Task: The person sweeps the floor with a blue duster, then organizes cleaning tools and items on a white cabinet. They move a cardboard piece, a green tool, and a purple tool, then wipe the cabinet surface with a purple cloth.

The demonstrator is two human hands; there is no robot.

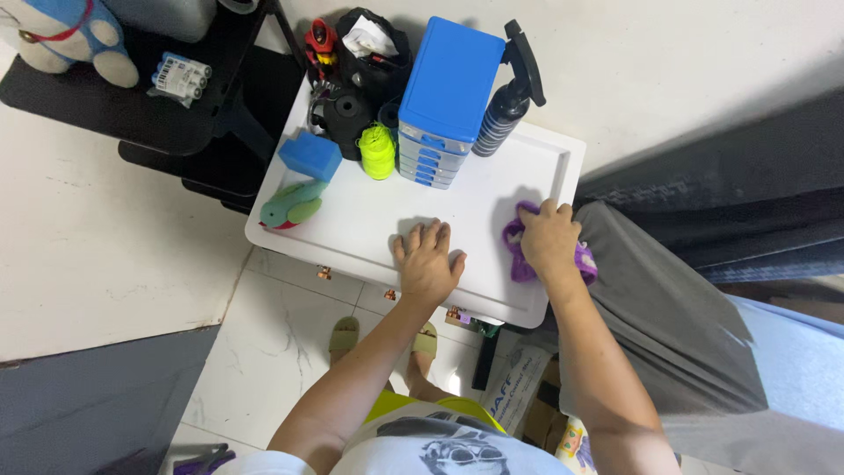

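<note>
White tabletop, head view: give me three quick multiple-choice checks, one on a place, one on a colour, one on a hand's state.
1. Where does the purple cloth lie on the white tabletop?
A. by its right edge
B. at the far left corner
C. on the blue drawer box

2. What colour is the spool of cord?
A. red
B. neon yellow-green
C. white

3. How is the left hand?
A. gripping the spray bottle
B. lifted clear
C. flat on the top, fingers spread

Answers:
1 A: the right hand presses it near the right rim.
2 B: it glows yellow-green beside the blue sponge.
3 C: its palm lies on the tabletop, holding nothing.
</note>
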